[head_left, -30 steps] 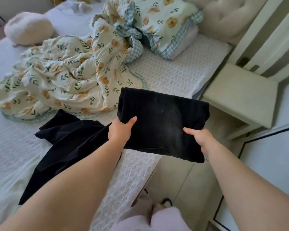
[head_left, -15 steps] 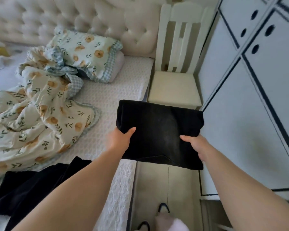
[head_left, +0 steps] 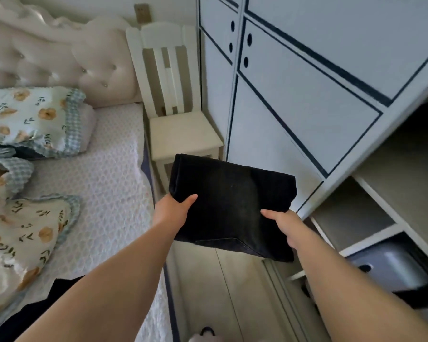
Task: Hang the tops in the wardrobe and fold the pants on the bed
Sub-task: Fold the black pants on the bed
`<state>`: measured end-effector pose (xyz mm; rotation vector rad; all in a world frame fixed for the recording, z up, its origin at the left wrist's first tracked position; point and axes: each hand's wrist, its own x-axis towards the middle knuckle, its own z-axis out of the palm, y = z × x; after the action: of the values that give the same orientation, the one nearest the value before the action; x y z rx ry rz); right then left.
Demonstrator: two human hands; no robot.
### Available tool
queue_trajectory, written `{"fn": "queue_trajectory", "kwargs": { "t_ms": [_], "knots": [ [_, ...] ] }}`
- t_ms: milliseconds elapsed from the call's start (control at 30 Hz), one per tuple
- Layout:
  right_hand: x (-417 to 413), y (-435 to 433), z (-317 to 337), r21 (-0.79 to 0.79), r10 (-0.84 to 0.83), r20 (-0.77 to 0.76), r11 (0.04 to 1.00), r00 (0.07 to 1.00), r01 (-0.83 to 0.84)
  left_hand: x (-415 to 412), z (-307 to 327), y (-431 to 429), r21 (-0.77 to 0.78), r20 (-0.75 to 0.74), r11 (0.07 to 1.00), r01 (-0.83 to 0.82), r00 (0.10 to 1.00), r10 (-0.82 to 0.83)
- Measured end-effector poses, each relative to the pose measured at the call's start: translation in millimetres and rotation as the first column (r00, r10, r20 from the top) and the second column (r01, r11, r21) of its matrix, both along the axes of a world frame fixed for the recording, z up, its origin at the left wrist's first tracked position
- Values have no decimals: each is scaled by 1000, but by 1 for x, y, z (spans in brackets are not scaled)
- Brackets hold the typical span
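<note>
Now we hold the folded pants [head_left: 232, 208] aloft past the right edge of the bed [head_left: 104, 183], near the wardrobe [head_left: 294, 95]. Our left hand [head_left: 172, 209] and right hand [head_left: 286, 225] each grip a near corner, thumbs on top.

The folded black pants [head_left: 232, 206] hide the fingers of the left hand [head_left: 169, 211] and right hand [head_left: 286, 227]; only the thumbs show. At lower left, a dark garment [head_left: 42, 307] is cut off by the frame's edge and covered by the forearm. The grey box [head_left: 391, 265] at lower right is blurred.
</note>
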<state>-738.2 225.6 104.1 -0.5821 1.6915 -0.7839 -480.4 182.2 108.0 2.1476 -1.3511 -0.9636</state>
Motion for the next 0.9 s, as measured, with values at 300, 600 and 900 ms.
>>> {"fn": "queue_trajectory", "kwargs": {
  "t_ms": [300, 600, 900],
  "knots": [
    [-64, 84, 4, -31, -208, 100, 977, 973, 213, -76, 12, 40, -81, -30, 987, 140, 989, -143],
    [-121, 161, 20, -181, -343, -49, 927, 938, 329, -154, 34, 88, -140, -14, 950, 278, 959, -282],
    [-188, 220, 62, -357, -572, -44, 774, 819, 522, -251, 72, 115, -294, -67, 882, 368, 913, -403]
  ]
}}
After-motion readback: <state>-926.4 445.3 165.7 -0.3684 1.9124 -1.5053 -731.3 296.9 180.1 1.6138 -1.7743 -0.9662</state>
